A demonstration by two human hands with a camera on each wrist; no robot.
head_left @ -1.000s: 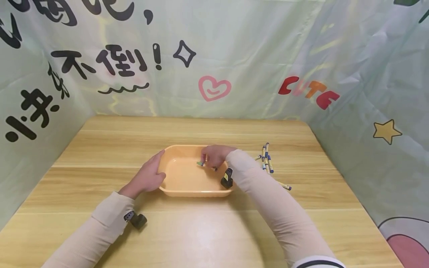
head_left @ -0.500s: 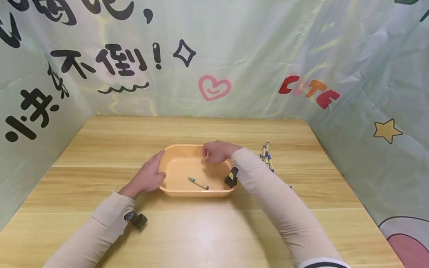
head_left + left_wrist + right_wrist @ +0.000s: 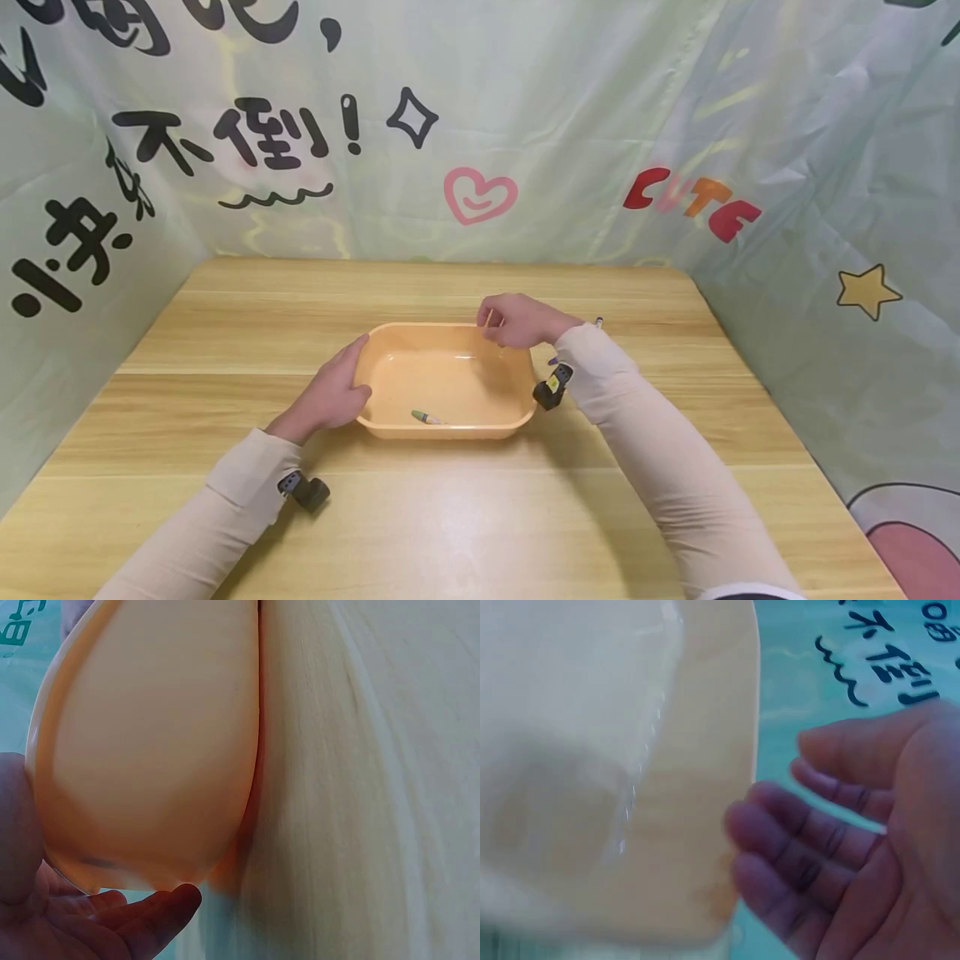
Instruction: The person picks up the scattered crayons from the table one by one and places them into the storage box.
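Observation:
A shallow orange plastic tray [image 3: 450,432] stands on the wooden table. My left hand [image 3: 330,392] grips its left end, the thumb at the rim and the fingers against the outer wall, as the left wrist view shows on the tray wall [image 3: 157,735]. Inside, a green-tipped crayon [image 3: 425,417] lies by the front wall, which hides part of it. Over the far right corner hovers my right hand [image 3: 522,322]. Its fingers are loosely bent with nothing between them; in the right wrist view the hand [image 3: 855,847] is beside the tray rim [image 3: 756,697].
Right of the tray, my right sleeve [image 3: 645,417] covers most of the loose crayons; one crayon end [image 3: 599,322] shows behind it. Printed cloth walls [image 3: 570,125] enclose the table [image 3: 435,517] at the back and both sides.
My right hand let go of the green crayon in the tray, then rose back and right to the far corner. The crayon rolled toward the front wall. My left hand stayed put.

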